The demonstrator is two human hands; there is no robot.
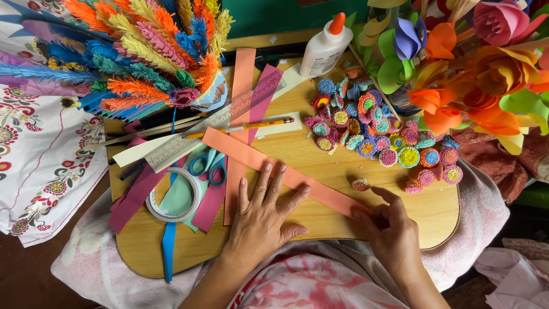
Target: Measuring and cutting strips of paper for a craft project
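Note:
A long salmon paper strip (247, 153) lies slanted across a wooden lap board (434, 214). My left hand (263, 214) rests flat on the strip's middle, fingers spread and pressing it down. My right hand (386, 220) pinches the strip's lower right end between thumb and fingers. A single small rolled paper flower (361, 184) sits just above my right hand.
A pile of several small rolled paper flowers (372, 129), a glue bottle (326, 48), a clear ruler (220, 119), a pencil (254, 126), teal scissors (209, 166), a tape roll (174, 197) and pink strips (134, 197) cover the board. Paper feather bouquet (131, 51) left, paper roses (474, 63) right.

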